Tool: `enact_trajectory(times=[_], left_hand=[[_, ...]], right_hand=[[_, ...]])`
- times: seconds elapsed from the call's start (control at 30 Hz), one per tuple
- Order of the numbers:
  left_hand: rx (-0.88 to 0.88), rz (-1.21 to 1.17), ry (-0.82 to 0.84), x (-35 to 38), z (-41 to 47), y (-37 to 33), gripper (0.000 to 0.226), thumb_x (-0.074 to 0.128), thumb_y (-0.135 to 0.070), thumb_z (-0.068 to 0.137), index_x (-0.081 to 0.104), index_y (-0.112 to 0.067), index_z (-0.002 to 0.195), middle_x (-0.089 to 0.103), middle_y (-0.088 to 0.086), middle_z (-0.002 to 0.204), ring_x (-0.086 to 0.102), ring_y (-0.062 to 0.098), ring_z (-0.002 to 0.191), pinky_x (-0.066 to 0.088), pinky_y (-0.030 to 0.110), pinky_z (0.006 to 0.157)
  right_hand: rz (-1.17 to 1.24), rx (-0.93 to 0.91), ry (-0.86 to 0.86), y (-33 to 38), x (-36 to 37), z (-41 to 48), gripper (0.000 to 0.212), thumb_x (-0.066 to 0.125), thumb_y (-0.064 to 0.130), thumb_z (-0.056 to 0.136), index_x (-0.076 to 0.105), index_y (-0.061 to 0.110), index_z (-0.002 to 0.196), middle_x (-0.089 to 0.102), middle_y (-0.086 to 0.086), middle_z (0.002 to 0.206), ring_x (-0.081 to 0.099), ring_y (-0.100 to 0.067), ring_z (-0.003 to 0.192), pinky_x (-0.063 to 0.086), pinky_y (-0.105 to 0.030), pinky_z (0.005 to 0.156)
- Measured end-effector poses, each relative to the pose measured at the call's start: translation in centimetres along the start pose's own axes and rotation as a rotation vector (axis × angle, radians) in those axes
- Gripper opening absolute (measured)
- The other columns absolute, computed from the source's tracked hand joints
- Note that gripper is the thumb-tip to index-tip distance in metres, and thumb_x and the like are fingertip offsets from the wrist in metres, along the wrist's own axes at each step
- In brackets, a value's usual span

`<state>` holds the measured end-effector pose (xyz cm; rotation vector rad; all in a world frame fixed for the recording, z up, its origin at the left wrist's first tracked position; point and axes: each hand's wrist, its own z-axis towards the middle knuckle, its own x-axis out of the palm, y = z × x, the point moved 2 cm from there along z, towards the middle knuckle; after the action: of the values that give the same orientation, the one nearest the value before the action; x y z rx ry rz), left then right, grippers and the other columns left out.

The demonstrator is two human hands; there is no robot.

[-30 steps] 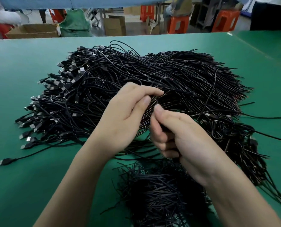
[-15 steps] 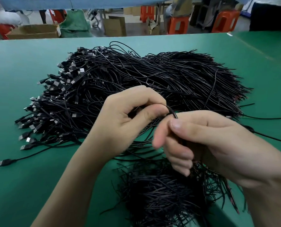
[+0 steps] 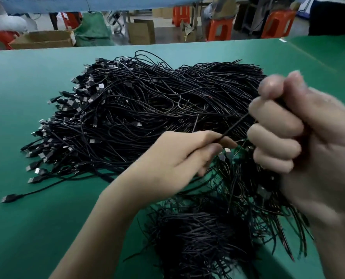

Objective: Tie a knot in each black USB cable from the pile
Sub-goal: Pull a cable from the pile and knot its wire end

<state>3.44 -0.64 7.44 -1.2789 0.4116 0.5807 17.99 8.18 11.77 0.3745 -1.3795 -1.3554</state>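
Holds one black USB cable (image 3: 236,123) stretched taut in the air above the middle of the green tabletop (image 3: 46,228), long axis slanting from lower left up to upper right. Pinches its lower end with the left hand (image 3: 173,160), thumb and forefinger tips pressed together on the cord, remaining fingers curled beneath. Grips its upper end with the right hand (image 3: 312,141), higher, nearer the camera and blurred, all four fingers curled into a fist around the cord and thumb laid on top. Cannot tell whether a knot sits on the stretched part, which end bears the plug, or whether the loose strands below the fist hang from it.

Works just above the near right flank of the big pile (image 3: 147,109), heaped across the middle of the tabletop toward the far edge, silver-tipped plugs fanned mostly toward the left edge and plain cord ends toward the right.

Keeps a second heap (image 3: 197,242) of black cables at the near edge, below both hands, touching the big pile's near side.

Shows one stray plug (image 3: 8,198) alone near the left edge, cord trailing back to the pile. Markings on the plugs too small to read.

Beyond the far edge: cardboard boxes (image 3: 42,39) and orange stools (image 3: 220,29).
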Motion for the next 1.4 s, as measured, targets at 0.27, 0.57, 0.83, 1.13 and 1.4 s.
enact_trajectory(times=[0.27, 0.57, 0.83, 1.13, 1.4], left_hand=[[-0.087, 0.101, 0.080, 0.3, -0.1, 0.6, 0.033, 0.047, -0.029, 0.111, 0.066, -0.023, 0.085, 0.070, -0.018, 0.074, 0.066, 0.008, 0.063, 0.052, 0.023, 0.065], [0.056, 0.316, -0.043, -0.2, -0.2, -0.7, 0.023, 0.052, -0.036, 0.106, 0.070, -0.034, 0.092, 0.062, -0.010, 0.063, 0.056, 0.009, 0.056, 0.036, 0.022, 0.054], [0.221, 0.135, -0.419, -3.2, -0.9, -1.2, 0.024, 0.074, -0.032, 0.094, 0.068, -0.020, 0.074, 0.046, -0.020, 0.056, 0.039, 0.004, 0.053, 0.029, 0.011, 0.056], [-0.020, -0.126, -0.149, 1.0, 0.4, 1.3, 0.030, 0.047, -0.029, 0.109, 0.067, -0.045, 0.094, 0.063, 0.008, 0.076, 0.054, 0.032, 0.069, 0.052, 0.044, 0.068], [0.146, 0.297, -0.248, -1.2, -0.2, -0.2, 0.020, 0.060, -0.034, 0.104, 0.072, -0.028, 0.089, 0.068, -0.004, 0.072, 0.064, 0.017, 0.068, 0.048, 0.031, 0.064]], right_hand=[[-0.084, -0.292, -0.250, -1.0, -0.8, 1.3, 0.037, 0.035, 0.029, 0.109, 0.070, 0.017, 0.103, 0.032, 0.011, 0.060, 0.028, -0.003, 0.047, 0.027, -0.016, 0.043], [-1.136, -0.457, -0.401, -2.4, -3.4, 0.9, 0.028, 0.039, 0.022, 0.111, 0.067, 0.018, 0.108, 0.067, 0.008, 0.081, 0.069, -0.013, 0.080, 0.053, -0.027, 0.077], [-0.476, 0.320, 0.204, -5.3, -0.7, 0.8, 0.070, 0.024, 0.068, 0.094, 0.068, 0.021, 0.067, 0.030, 0.008, 0.053, 0.027, -0.012, 0.049, 0.026, -0.021, 0.050], [0.272, -0.055, 0.033, -3.0, 0.3, 1.2, 0.040, 0.031, 0.030, 0.109, 0.062, 0.014, 0.089, 0.046, 0.009, 0.057, 0.041, -0.002, 0.045, 0.035, -0.016, 0.046], [-1.185, -0.296, -0.265, -2.7, -3.0, 0.6, 0.034, 0.040, 0.030, 0.110, 0.067, 0.023, 0.091, 0.071, 0.010, 0.074, 0.070, -0.005, 0.072, 0.053, -0.019, 0.067]])
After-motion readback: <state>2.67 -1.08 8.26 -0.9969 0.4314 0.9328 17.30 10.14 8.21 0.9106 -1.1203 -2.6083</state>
